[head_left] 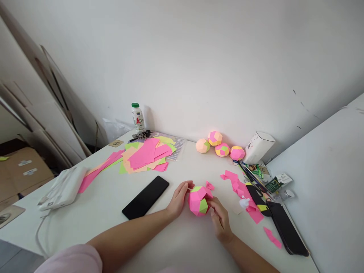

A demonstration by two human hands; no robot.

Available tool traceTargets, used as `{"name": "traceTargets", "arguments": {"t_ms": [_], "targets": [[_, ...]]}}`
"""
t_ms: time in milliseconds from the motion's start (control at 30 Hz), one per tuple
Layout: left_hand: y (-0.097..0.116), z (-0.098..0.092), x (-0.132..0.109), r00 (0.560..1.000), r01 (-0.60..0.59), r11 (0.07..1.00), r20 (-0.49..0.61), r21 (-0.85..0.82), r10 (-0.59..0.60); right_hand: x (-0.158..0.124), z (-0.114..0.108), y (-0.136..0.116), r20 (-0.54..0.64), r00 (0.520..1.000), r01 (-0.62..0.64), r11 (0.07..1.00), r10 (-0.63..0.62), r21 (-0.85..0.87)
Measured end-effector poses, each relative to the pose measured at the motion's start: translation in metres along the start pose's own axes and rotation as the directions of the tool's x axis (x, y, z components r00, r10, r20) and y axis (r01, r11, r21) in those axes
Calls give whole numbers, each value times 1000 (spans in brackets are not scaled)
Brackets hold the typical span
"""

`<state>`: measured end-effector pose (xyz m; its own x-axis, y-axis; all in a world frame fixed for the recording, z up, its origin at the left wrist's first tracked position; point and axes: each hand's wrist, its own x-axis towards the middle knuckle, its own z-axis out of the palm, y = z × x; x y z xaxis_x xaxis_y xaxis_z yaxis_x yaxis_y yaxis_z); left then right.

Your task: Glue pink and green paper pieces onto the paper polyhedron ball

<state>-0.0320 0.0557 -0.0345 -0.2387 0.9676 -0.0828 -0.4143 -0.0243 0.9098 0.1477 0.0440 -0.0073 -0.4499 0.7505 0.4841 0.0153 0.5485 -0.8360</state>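
Observation:
A pink and green folded-paper ball (195, 204) is between my two hands above the white table. My left hand (178, 198) curves round its left side. Fingers of my right hand (220, 220) press at its right side, beside a pink flap and a gap in the surface. The fingertips there are partly hidden. Just behind the ball lies a small folded pink piece (209, 185). Pink paper pieces (237, 185) are strewn to the right, with a single pink piece (272, 237) nearer the front.
Several finished paper balls (222, 149) sit by the wall, left of a white container (259, 147). Colored paper sheets (145, 153) are piled at back left near a bottle (138, 117). A black phone (146, 197) lies left; another dark phone (287, 228) and a cutter (258, 199) lie right.

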Motion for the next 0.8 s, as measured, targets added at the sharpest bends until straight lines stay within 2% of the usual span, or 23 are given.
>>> {"name": "traceTargets", "arguments": {"t_ms": [200,367,567,800], "targets": [[4,1,-5,998,25,999,-54,-44,-28,-6,1,9,-77,994,76,993,-83,-90],[6,2,-2,991,99,986,-76,-136,-110,-9,2,12,-191,978,53,985,-84,-162],[10,0,4,971,201,959,-88,-201,-222,-14,5,17,-340,940,-75,987,23,-139],[18,0,5,949,274,930,-88,-245,-303,-17,5,25,-442,856,-297,955,267,2]]}}
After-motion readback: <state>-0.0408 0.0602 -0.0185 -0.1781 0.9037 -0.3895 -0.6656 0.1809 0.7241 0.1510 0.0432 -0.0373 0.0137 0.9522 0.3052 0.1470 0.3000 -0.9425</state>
